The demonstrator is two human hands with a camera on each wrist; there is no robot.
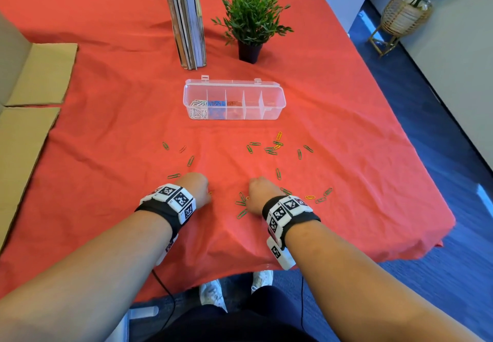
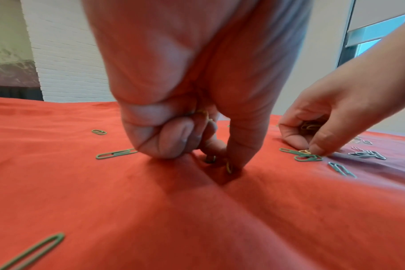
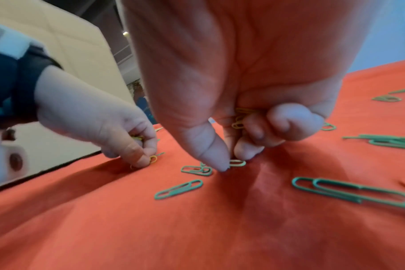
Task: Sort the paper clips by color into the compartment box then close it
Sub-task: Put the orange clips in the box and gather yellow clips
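Clear plastic is what the compartment box (image 1: 234,100) is made of, and it is seen standing open on the red tablecloth (image 1: 106,117), its lid tipped back, well beyond the hands. White clips are held in its leftmost compartment, blue ones in the next, and what appear to be red ones in the third; the two compartments on the right look unfilled. The sorting is therefore judged to be a little over half done: green paper clips (image 1: 271,150) and yellow paper clips (image 1: 279,136) are left scattered on the cloth between the box and the table's near edge, and the lid is not yet closed. Yellow seems to be the colour in hand. The left hand (image 1: 196,188) is lowered knuckles-up to the cloth, its outer fingers curled over a few yellow clips gathered in the palm, while the thumb and forefinger are pressed down on one more yellow clip (image 2: 229,167) lying on the fabric. The right hand (image 1: 262,193) is posed the same way just beside it, the two hands apart; a small bunch of yellow clips (image 3: 239,118) is kept under its curled fingers, and a further yellow clip (image 3: 237,163) is being pinched against the cloth among several green ones. Both forearms are stretched forward, with the wrists bent down.
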